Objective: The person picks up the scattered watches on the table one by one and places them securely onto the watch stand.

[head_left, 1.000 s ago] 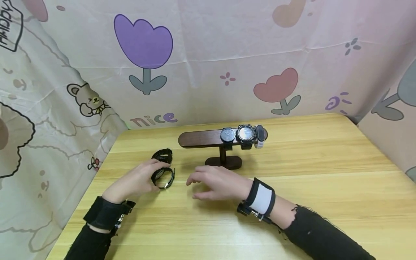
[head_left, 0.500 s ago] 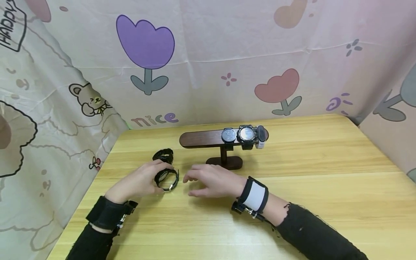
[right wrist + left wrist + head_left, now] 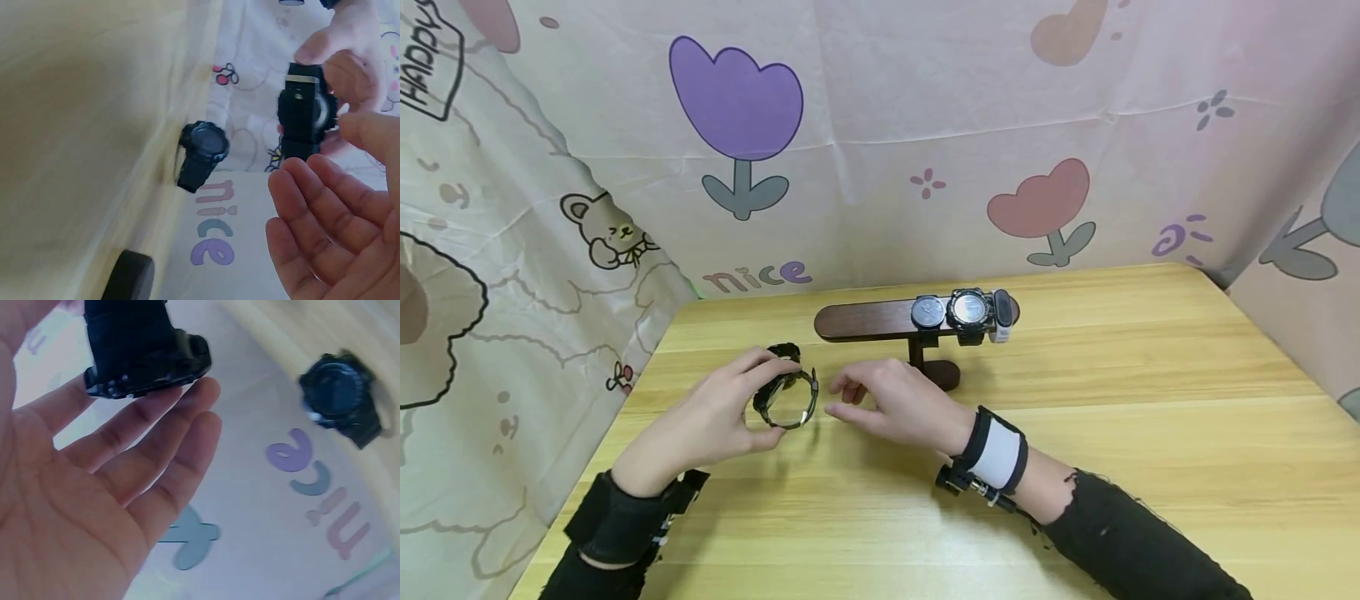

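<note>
our left hand (image 3: 715, 417) has just lifted a black watch (image 3: 786, 398) off the table (image 3: 1150, 433), pinching it left of the watch stand (image 3: 917, 333); our right hand (image 3: 895, 400), fingers relaxed, has moved closer, ready to help.

Sleeves: both arms wear black long sleeves; the cuff of the right sleeve (image 3: 1142, 550) looks frayed, with loose threads at its edge.
Left wrist: a wide black strap (image 3: 625, 521) goes around the wrist, with a small dark device and metal parts on its inner side.
Right wrist: a band (image 3: 1000, 454) with a white middle part and black edges; under it sits a small black mount with a short metal piece.
Left hand (image 3: 715, 417): bare, no ring or glove.
Right hand (image 3: 898, 400): bare, no ring or glove.
</note>
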Demonstrator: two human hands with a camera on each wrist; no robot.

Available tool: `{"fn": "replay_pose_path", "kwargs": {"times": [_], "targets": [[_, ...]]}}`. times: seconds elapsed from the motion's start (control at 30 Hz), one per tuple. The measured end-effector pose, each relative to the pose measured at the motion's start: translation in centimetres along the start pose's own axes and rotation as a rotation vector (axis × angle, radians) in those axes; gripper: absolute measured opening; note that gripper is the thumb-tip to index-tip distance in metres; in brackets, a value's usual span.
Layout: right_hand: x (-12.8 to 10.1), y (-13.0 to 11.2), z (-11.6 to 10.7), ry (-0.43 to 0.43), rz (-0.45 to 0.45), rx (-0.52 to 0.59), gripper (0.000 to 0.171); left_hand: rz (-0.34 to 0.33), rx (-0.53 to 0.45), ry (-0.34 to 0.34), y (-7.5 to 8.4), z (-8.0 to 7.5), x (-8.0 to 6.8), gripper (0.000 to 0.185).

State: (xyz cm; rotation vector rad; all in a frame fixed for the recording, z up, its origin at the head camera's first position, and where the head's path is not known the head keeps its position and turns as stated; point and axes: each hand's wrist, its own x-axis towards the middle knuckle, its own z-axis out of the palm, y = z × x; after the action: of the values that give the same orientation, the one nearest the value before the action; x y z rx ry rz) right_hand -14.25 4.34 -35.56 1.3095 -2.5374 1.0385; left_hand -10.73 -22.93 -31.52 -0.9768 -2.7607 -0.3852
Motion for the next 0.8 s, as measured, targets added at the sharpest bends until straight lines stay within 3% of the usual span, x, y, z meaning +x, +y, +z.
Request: {"fn": "replay_pose_path", "kwargs": {"times": [0.3, 0.5, 0.8], "targets": [[0.0, -1.2, -0.8, 0.083, -0.017, 0.076, 0.014, 0.094, 0.041, 0.102, 2.9, -1.8, 0.1, 0.076], [-0.1, -1.1, -0.9, 0.125, -0.026, 0.129, 0.013, 0.167, 0.081, 0.188, 3.6, -2.0, 0.4, 0.077], [-0.2, -0.9, -1.2, 0.17, -0.021, 0.169, 0.012, 0.173, 0.067, 0.221, 4.4, -2.3, 0.9, 0.083]]}}
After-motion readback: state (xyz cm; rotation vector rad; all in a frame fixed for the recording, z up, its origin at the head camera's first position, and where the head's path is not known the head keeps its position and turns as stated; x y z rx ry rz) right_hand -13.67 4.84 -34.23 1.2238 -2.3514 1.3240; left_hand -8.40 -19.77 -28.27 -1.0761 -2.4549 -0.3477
